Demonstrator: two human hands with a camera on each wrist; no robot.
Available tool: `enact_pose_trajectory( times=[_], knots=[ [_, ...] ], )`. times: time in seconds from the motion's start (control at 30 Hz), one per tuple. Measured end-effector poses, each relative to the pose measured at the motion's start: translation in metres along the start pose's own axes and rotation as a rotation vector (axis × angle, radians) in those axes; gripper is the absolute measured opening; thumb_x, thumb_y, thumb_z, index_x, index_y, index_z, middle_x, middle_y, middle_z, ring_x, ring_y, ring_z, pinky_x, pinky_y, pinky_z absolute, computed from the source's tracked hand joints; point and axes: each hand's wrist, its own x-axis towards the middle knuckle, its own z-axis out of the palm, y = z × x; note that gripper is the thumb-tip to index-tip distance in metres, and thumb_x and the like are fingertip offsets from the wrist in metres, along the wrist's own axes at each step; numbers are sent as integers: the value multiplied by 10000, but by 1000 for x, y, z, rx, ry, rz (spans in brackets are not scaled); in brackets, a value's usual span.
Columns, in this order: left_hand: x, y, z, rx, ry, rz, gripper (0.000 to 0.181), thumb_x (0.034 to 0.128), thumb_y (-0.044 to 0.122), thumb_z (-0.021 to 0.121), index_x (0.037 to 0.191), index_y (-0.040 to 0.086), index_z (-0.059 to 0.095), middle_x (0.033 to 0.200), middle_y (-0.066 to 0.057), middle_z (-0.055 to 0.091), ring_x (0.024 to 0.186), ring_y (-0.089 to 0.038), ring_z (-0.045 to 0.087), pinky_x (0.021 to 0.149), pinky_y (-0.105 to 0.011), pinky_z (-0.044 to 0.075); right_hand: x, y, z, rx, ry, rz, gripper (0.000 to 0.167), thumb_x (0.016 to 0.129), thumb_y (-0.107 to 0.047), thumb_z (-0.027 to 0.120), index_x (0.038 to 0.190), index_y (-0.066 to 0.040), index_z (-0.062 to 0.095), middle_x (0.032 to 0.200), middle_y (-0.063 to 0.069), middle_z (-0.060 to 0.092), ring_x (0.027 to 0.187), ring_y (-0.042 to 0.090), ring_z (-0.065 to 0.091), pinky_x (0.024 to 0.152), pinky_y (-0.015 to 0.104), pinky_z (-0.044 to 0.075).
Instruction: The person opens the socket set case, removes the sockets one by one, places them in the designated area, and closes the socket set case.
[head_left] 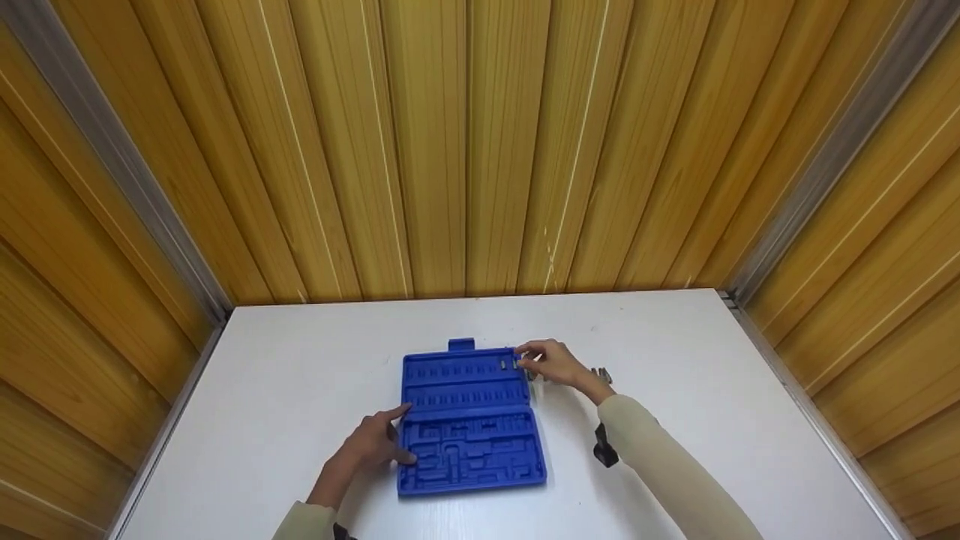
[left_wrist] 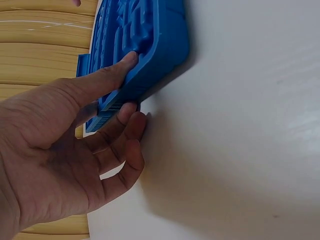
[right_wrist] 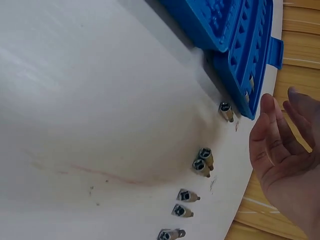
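Observation:
A blue plastic socket case lies unfolded on the white table, with moulded slots in both halves. My left hand holds its left side; in the left wrist view the thumb presses on the rim and the other fingers curl beside the wall. At the far right corner is my right hand, its fingers loosely bent and nothing visible between them. Two small metal sockets sit in slots near that corner. Just outside the case lies another socket.
Several more metal sockets lie spaced out on the table to the right of the case, partly behind the right wrist in the head view. A latch tab sticks out from the case's far edge. Wood-patterned panels rise behind the table.

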Motion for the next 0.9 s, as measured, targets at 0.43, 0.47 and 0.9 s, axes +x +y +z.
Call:
enact_pose_trajectory(
  times=[0.43,0.47,0.9],
  knots=[
    [-3,-2,-4,2,0,-26,952,706,110,932,1533,77,461,900,-74,615,743,-186,558,675,-320,471,28,-6,47,-130,105,34,250,960,-53,661,1167,83,698,1019,221,728,888,279,661,786,407,536],
    [-3,-2,-3,0,-1,-26,952,706,108,932,1533,75,461,895,-72,616,736,-184,561,668,-316,472,28,-6,49,-153,109,37,242,958,-49,661,1161,78,700,1016,212,725,901,279,654,806,431,530],
    [1,0,1,-3,-9,-24,941,714,99,927,1534,83,464,940,-90,626,758,-186,582,697,-340,507,30,-9,57,-219,241,266,240,933,-100,719,1129,38,708,1051,189,731,920,296,691,842,487,554]
  ],
)
